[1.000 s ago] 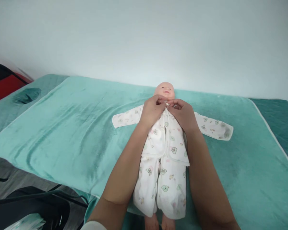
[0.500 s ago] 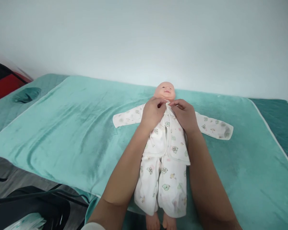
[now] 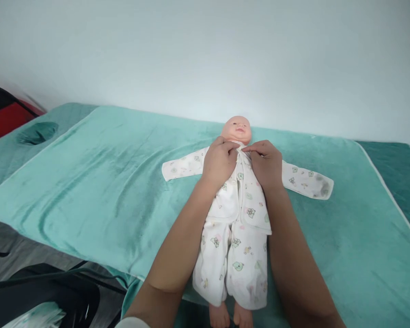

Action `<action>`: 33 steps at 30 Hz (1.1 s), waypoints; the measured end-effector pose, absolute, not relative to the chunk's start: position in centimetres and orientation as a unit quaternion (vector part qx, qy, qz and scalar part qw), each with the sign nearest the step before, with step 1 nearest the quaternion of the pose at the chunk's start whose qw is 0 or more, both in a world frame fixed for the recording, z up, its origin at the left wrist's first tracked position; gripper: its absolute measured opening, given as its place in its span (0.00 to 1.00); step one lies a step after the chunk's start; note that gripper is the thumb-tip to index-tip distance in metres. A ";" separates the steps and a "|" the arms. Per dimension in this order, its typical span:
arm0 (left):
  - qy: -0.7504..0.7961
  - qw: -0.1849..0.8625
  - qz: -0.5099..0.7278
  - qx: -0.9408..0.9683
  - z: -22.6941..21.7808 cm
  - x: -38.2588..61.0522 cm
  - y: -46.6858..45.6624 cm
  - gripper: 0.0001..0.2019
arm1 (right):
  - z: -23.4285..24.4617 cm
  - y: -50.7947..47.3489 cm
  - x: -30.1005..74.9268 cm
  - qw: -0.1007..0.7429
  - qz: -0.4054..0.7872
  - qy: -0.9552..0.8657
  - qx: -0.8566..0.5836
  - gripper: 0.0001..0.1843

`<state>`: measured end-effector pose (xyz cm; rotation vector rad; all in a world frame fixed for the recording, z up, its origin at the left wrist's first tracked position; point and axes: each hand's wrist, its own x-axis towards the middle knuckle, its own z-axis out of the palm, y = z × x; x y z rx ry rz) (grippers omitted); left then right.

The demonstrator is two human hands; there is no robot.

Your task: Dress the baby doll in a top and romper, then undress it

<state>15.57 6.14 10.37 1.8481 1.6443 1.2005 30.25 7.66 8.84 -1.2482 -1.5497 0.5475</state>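
A soft green blanket [image 3: 89,182] covers the table, and on it a doll [image 3: 237,129] lies on its back, bare feet nearest, in printed white trousers [image 3: 235,264] and a matching jacket [image 3: 250,202] whose sleeves lie spread to either side. The jacket looks thin, light and limp, best taken by its bound front edges. At the collar, just below the doll's chin, the left hand [image 3: 220,161] and right hand [image 3: 266,164] meet, fingers curled in and pinching those two edges together, with a plain pale wall [image 3: 205,54] beyond.
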 end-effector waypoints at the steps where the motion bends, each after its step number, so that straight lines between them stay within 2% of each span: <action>1: 0.587 0.197 0.428 0.659 10.4 15.5 6.1 0.17 | 8.9 7.6 30.3 0.506 0.227 -0.650 -0.519 0.18; 9: 0.578 0.217 0.443 0.651 10.3 15.3 6.2 0.15 | 9.1 7.8 30.6 0.483 0.308 -0.642 -0.510 0.12; 21: 0.579 0.220 0.454 0.640 10.4 15.3 6.0 0.13 | 9.0 8.0 30.7 0.478 0.323 -0.654 -0.489 0.09; 27: 0.576 0.173 0.469 0.647 10.0 15.5 5.9 0.10 | 9.2 7.8 30.5 0.482 0.327 -0.633 -0.510 0.08; 33: 0.564 0.131 0.459 0.674 9.8 15.4 5.8 0.11 | 9.1 7.9 30.5 0.491 0.327 -0.631 -0.504 0.07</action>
